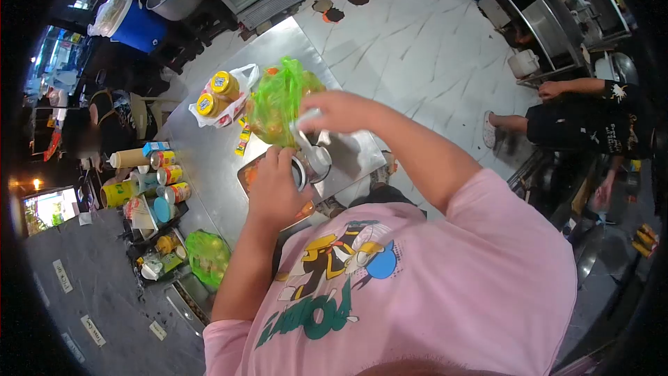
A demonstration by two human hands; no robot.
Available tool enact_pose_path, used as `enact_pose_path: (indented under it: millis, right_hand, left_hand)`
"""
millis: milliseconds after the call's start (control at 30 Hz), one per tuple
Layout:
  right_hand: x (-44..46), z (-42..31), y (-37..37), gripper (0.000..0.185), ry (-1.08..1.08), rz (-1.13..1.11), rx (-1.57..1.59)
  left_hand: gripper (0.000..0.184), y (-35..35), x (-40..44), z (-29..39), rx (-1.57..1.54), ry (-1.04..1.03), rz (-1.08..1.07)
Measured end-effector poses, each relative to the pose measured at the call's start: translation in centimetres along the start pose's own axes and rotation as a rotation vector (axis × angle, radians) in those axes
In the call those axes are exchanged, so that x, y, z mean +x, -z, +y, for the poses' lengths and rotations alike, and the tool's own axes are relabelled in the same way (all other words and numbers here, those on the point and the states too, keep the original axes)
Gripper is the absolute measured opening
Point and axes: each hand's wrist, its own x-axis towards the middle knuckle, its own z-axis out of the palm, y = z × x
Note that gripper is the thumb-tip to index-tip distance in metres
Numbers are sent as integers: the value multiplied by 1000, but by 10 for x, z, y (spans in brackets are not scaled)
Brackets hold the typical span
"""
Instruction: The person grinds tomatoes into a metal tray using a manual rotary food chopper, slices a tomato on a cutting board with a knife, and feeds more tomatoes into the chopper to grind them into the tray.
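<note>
My right hand point(325, 113) is closed around the upper end of a white handle. The handle runs down to a pale, rounded piece point(319, 161) beside a dark-rimmed round opening point(299, 175); what kind of tool this is, I cannot make out. Curled over the left side of that round part is my left hand point(273, 189). Beneath my left hand lies a tray point(243, 179) with orange food in it, partly covered. Just beyond my hands, a green plastic bag point(278, 101) of produce rests on the metal table point(202, 167).
Two yellow-lidded jars point(214, 94) stand in a white bag, near yellow sachets point(243, 138). Cans point(170, 174) and another green bag point(207, 256) are at the left. A blue drum point(139, 28) stands beyond. A person point(567, 122) is at the right.
</note>
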Motion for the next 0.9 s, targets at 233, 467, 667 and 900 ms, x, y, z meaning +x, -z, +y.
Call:
enact_pose_path:
  millis: [233, 467, 667, 900]
  right_hand:
    - [29, 180, -68, 62, 13, -95, -213]
    - [-100, 67, -76, 61, 13, -469, -129]
    - [-19, 17, -23, 61, 316, 71, -174]
    - [44, 156, -44, 68, 26, -24, -266]
  left_hand:
    - [75, -6, 2, -2, 26, -5, 15]
    - [76, 2, -6, 2, -17, -4, 37]
    - [75, -2, -3, -2, -24, -18, 15]
    - [73, -5, -2, -1, -7, -20, 34]
